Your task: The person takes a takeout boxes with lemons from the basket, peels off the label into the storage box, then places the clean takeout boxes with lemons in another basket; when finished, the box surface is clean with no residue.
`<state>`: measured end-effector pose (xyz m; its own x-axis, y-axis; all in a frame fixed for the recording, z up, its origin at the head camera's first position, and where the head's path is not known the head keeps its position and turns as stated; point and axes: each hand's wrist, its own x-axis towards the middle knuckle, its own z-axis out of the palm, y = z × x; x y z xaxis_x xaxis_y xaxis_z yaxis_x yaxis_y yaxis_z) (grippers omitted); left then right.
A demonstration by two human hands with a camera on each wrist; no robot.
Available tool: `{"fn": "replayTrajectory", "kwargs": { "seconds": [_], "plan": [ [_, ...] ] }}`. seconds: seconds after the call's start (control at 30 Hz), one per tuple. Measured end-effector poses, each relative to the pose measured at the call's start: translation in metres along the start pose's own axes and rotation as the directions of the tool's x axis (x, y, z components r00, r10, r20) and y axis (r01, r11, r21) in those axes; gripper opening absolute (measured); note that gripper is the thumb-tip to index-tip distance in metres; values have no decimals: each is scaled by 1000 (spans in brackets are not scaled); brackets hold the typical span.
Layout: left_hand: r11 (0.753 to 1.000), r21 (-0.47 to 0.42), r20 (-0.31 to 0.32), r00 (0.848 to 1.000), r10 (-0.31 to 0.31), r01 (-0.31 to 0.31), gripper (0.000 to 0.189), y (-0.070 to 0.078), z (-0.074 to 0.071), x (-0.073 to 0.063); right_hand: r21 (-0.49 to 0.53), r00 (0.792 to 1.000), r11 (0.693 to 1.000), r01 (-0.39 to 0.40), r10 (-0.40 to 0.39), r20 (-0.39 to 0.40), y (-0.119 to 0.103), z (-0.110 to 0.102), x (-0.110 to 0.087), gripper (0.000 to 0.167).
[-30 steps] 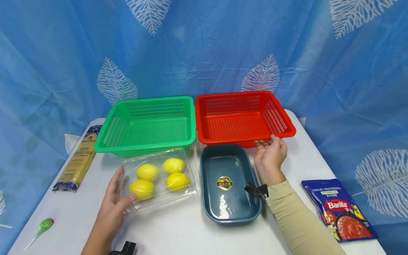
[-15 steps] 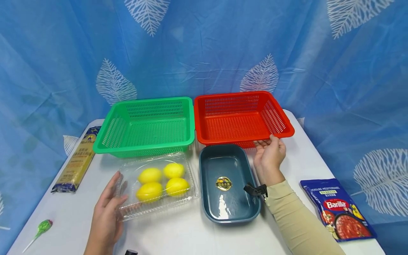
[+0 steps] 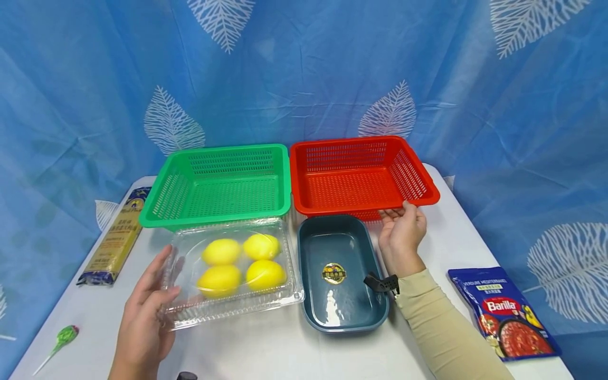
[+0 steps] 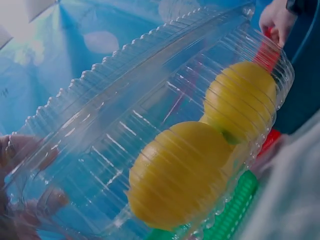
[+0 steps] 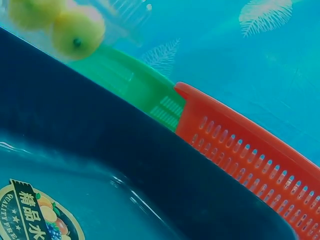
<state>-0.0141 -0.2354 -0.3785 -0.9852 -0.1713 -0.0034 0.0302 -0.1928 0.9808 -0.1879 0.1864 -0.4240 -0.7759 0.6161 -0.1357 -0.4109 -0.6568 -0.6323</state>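
Observation:
My left hand (image 3: 142,316) grips the left end of a clear plastic clamshell box (image 3: 187,248), thumb above and fingers along its side. Several yellow lemons (image 3: 220,252) lie inside it. The box is held over the table in front of the green basket (image 3: 233,198), its right edge at the rim of a dark blue dish (image 3: 332,301). In the left wrist view, two lemons (image 4: 175,175) show through the ribbed plastic. My right hand (image 3: 402,237) holds the front rim of the red basket (image 3: 347,182) near its right corner, fingers under the rim and thumb on top.
A yellow pasta packet (image 3: 114,237) lies left of the green basket. A green-wrapped lollipop (image 3: 65,335) is at the near left. On the right lies a blue Barilla pouch (image 3: 503,311). A blue leaf-print curtain (image 3: 304,68) hangs behind the table (image 3: 266,348).
The clamshell box and my left hand have shifted left, and the box looks larger and closer to the camera. My right hand has stayed on the red basket's rim.

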Motion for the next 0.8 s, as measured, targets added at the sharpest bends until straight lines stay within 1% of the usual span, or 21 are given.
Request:
{"fn": "replayTrajectory", "kwargs": {
  "seconds": [0.07,0.2,0.27,0.4,0.5,0.6,0.67,0.8],
  "plan": [
    [1000,0,23,1000,20,-20,71,5,5,1,-1,1000,1000,-5,5,1,0,-1,0,20],
    [998,-4,46,997,56,-56,71,13,19,4,-25,1000,1000,-17,17,6,-2,-2,-1,23],
    [997,-17,59,996,71,-70,71,16,25,7,-35,1000,999,-20,20,8,-2,-2,-1,25],
    [993,-78,91,991,101,-94,69,20,35,12,-32,1000,999,-21,22,10,-3,-2,0,26],
    [987,-110,102,986,131,-120,67,21,41,17,-37,1000,999,-21,21,15,-3,-2,0,28],
    [981,-117,97,981,168,-156,67,21,48,23,-43,999,999,-26,27,20,-3,-2,-1,29],
    [977,-129,106,977,184,-170,68,22,53,28,-36,999,999,-26,27,22,-3,-2,-1,28],
    [974,-127,99,975,200,-187,67,22,63,40,-17,1000,1000,-18,18,20,-2,-2,0,25]
  ]
}}
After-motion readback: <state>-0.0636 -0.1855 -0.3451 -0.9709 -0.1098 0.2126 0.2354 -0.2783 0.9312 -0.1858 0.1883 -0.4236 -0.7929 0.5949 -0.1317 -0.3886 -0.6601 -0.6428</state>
